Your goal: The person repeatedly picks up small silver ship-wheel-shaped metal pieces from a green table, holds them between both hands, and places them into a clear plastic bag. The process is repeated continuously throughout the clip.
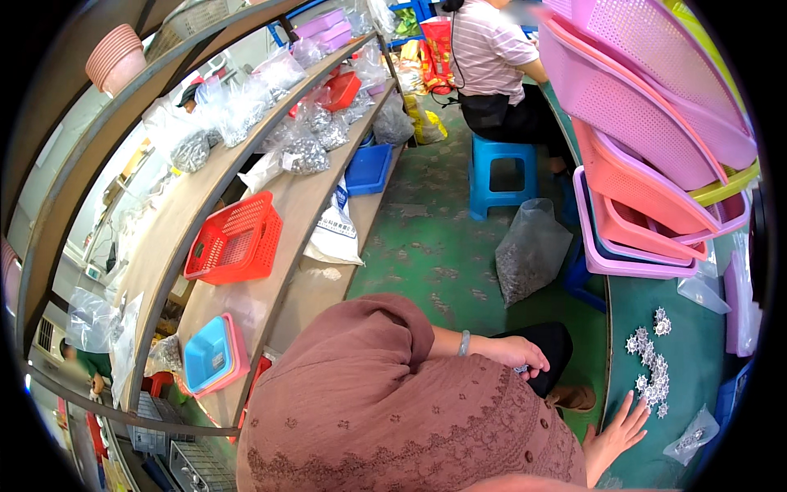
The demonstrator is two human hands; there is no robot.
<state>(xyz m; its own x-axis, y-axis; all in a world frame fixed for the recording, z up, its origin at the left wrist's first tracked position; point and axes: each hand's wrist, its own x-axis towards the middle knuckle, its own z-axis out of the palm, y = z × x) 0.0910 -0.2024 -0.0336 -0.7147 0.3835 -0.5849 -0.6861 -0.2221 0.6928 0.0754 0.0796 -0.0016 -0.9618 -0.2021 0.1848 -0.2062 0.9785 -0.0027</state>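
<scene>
My left hand (pixel 520 353), with a pale bracelet at the wrist, is held over my lap with its fingers curled. A bit of silvery metal shows under the fingers, mostly hidden by them. My right hand (pixel 618 439) reaches over the edge of the green table (pixel 697 344) with its fingers spread and nothing held. Just beyond its fingertips lies a cluster of small silver ship's-wheel-shaped metal pieces (pixel 653 373). A small clear plastic bag (pixel 692 436) with a few pieces inside rests to the right of this hand.
Pink and purple plastic baskets (pixel 648 107) are stacked high at the table's far end. A bag of metal parts (pixel 531 252) stands on the floor by a blue stool (pixel 502 174), where a person (pixel 495 66) sits. Shelves at left hold a red basket (pixel 236 239) and bagged parts.
</scene>
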